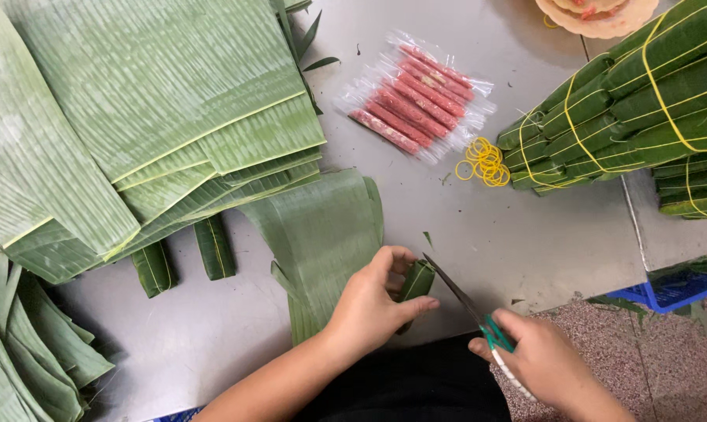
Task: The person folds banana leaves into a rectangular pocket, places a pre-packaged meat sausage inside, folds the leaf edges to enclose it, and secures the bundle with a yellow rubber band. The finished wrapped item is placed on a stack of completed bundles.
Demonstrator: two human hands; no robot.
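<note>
Head view shows you trimming a small leaf parcel (416, 281) at the near edge of the worktop (525, 227). Your left hand (373, 301) is curled tight around it. At 3 o'clock from it, your right hand (545, 363) is closed on the scissors (467, 305), blades touching the parcel's end. Next, I think, squeeze gently and keep your fingers back.
</note>
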